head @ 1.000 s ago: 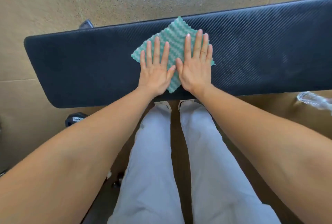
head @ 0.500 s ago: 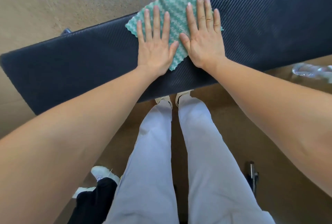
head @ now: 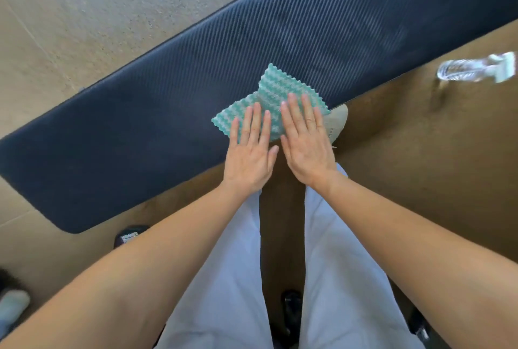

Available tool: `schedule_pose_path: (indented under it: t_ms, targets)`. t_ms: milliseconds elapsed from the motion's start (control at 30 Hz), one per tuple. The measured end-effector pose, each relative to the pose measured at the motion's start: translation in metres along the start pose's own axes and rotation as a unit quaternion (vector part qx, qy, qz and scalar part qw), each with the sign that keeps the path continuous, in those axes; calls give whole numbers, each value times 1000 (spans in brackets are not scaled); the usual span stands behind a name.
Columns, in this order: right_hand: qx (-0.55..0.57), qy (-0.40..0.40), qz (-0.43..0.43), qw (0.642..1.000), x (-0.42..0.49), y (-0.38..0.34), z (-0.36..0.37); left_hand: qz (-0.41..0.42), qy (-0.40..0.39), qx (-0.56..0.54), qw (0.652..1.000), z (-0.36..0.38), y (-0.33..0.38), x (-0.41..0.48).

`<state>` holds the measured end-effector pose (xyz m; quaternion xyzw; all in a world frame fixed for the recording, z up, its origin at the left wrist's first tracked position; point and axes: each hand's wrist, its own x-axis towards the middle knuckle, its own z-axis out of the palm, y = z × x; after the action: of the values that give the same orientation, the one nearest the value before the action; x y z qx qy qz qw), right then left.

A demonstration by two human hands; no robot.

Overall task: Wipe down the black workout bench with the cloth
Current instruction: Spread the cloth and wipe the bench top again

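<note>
I saw a green-and-white wavy-striped cloth [head: 276, 96] lying rumpled at the near edge of the long, ribbed black desk [head: 168, 113].

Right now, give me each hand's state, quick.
Left hand: open, flat, fingers pressing the green cloth on the black bench.
Right hand: open, flat, pressing the same cloth at the bench's near edge.
</note>
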<state>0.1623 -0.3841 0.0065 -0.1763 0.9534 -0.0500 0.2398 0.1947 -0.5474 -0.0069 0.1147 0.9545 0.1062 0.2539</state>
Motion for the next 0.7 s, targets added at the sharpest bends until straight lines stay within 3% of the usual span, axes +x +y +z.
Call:
schedule_pose_path:
  t_ms: [67,367,700]
  targets:
    - [10,-4,-49,999,10,4,0,-14,6,-9,1000,-3,-1,7]
    - [-11,31,-38,999,136,45,-51,-51,79,17,995,-57,-31,128]
    - [-9,50,-45,998,174,100,-85,-113,71,27,991,-96,0,199]
